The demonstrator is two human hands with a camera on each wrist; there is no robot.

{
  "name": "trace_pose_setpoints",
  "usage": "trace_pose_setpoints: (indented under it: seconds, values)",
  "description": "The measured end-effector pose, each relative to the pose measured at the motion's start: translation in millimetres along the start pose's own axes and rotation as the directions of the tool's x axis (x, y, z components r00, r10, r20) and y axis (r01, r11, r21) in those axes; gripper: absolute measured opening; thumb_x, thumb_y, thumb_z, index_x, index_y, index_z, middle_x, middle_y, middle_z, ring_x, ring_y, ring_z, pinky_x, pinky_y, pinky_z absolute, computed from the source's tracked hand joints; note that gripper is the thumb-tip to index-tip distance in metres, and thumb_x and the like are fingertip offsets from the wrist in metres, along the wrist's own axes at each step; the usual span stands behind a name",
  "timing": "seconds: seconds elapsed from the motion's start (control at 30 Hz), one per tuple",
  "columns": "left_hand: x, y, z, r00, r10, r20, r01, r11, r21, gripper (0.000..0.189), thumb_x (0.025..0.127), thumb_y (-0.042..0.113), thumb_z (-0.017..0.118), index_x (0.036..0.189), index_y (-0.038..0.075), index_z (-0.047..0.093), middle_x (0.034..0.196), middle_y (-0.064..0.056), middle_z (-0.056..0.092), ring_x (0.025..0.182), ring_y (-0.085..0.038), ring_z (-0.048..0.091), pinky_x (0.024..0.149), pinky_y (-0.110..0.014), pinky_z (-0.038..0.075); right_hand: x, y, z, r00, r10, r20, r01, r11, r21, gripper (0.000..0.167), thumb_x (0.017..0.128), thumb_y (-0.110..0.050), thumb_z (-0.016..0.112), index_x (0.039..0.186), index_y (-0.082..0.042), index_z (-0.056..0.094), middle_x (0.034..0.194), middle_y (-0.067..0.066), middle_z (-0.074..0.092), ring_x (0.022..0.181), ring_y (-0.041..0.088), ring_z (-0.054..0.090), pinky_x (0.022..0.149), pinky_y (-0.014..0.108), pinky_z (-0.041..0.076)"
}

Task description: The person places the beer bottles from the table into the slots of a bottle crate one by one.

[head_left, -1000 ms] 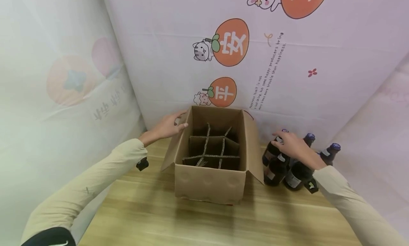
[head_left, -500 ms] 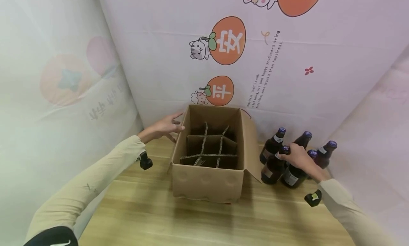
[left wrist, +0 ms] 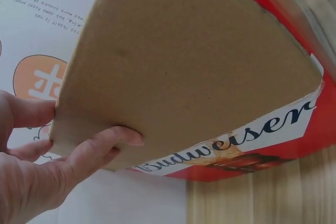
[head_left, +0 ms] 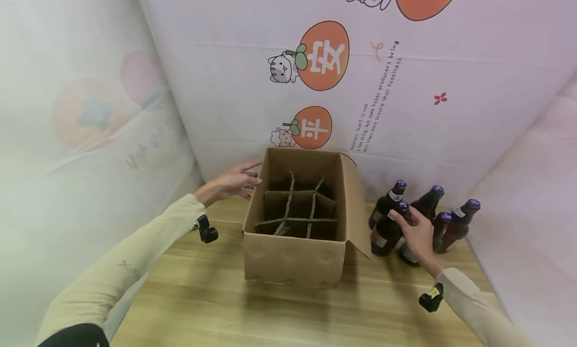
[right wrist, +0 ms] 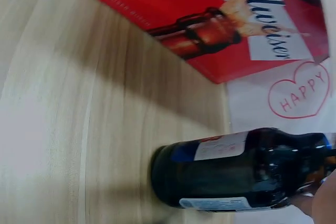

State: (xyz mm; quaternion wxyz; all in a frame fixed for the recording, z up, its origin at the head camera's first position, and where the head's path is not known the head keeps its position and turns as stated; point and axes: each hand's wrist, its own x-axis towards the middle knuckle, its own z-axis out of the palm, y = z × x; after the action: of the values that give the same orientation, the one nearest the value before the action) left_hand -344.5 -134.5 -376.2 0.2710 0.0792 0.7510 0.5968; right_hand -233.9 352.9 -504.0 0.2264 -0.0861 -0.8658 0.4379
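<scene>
An open-topped cardboard box [head_left: 293,262] stands on the wooden table, its inside split by cardboard dividers [head_left: 289,207]. My left hand [head_left: 227,183] is at its left side. In the left wrist view, the fingers [left wrist: 100,142] lie fairly straight against the brown flap [left wrist: 173,66], which hangs over the box's red Budweiser-printed wall. To the right of the box, my right hand [head_left: 419,234] grips a dark beer bottle [head_left: 385,237] near its neck, thumb towards the box. The right wrist view shows this beer bottle's labels and base, with the hand mostly cut off at the edge.
Several more dark bottles with blue caps, among them one at the far right [head_left: 459,224], stand behind and beside the gripped one. The box's right flap [head_left: 356,202] leans out towards them. A printed white cloth wall [head_left: 252,86] rises close behind the box.
My right hand has come down from over the bottles, taken hold of the front-left one at its neck and swung its wrist nearer. The left flap has been folded down beside the box.
</scene>
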Motion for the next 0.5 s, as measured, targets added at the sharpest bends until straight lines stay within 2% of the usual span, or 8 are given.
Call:
trace_pose_setpoints:
  seconds: [0.07, 0.27, 0.4, 0.5]
  values:
    - [0.5, 1.1, 0.6, 1.0, -0.002, -0.001, 0.002, 1.0, -0.002, 0.081, 0.104, 0.002, 0.055, 0.17, 0.022, 0.013, 0.171, -0.028, 0.016, 0.15, -0.048, 0.037, 0.108, -0.058, 0.054, -0.5, 2, 6, 0.999, -0.029, -0.035, 0.029, 1.0, 0.005, 0.033, 0.097, -0.033, 0.076, 0.109, -0.002, 0.07, 0.104, 0.021, 0.076, 0.084, -0.018, 0.056, 0.074, 0.004, 0.044]
    - [0.3, 6.4, 4.0, 1.0, -0.011, -0.018, 0.011, 1.0, 0.0, 0.081, 0.103, 0.0, 0.055, 0.17, 0.02, 0.014, 0.168, -0.028, 0.024, 0.146, -0.047, 0.042, 0.092, -0.045, 0.063, 2.7, 3, 15, 0.994, -0.068, -0.081, 0.069, 0.997, 0.015, 0.046, 0.096, -0.028, 0.078, 0.135, -0.004, 0.068, 0.117, 0.024, 0.075, 0.09, -0.022, 0.052, 0.08, 0.0, 0.041]
    - [4.2, 8.1, 9.9, 1.0, -0.019, -0.024, 0.019, 1.0, -0.012, 0.081, 0.102, -0.001, 0.054, 0.17, 0.021, 0.016, 0.168, -0.028, 0.026, 0.146, -0.047, 0.043, 0.093, -0.046, 0.063, 6.5, 4, 12, 0.993, -0.085, -0.079, 0.087, 0.996, 0.025, 0.04, 0.095, -0.024, 0.079, 0.129, -0.004, 0.073, 0.113, 0.025, 0.076, 0.087, -0.023, 0.055, 0.079, -0.001, 0.043]
    - [7.3, 9.3, 14.1, 0.999, -0.015, -0.029, 0.015, 1.0, -0.008, 0.08, 0.102, -0.001, 0.054, 0.17, 0.021, 0.017, 0.167, -0.028, 0.027, 0.146, -0.047, 0.042, 0.097, -0.049, 0.062, 7.8, 2, 9, 0.993, -0.1, -0.061, 0.102, 0.994, 0.038, 0.041, 0.095, -0.021, 0.08, 0.129, -0.001, 0.073, 0.114, 0.026, 0.075, 0.086, -0.024, 0.056, 0.079, -0.002, 0.045]
